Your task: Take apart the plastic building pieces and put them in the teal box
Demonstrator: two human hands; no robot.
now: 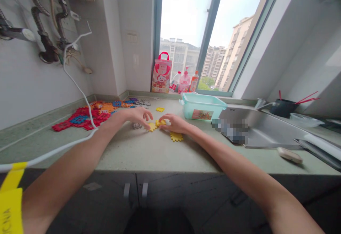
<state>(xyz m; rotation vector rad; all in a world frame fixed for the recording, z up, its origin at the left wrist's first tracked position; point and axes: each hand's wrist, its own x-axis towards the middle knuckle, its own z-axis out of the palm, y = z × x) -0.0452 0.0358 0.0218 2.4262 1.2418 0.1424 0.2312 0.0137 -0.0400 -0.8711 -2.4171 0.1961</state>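
Note:
Several yellow toothed plastic pieces lie on the countertop between and around my hands. My left hand is open, fingers curled and apart, its thumb at the edge of one yellow toothed piece. From the other side, my right hand pinches a second yellow toothed piece, which meets the first one. Below my right wrist lies another yellow piece, partly covered. Farther back, a yellow piece rests alone. Grey pieces sit under my left hand, partly hidden.
Joined red pieces and orange pieces spread at the left. A white cable crosses them. Behind my right hand stands a mint-green bin, beside the steel sink. Bottles and a bag line the window.

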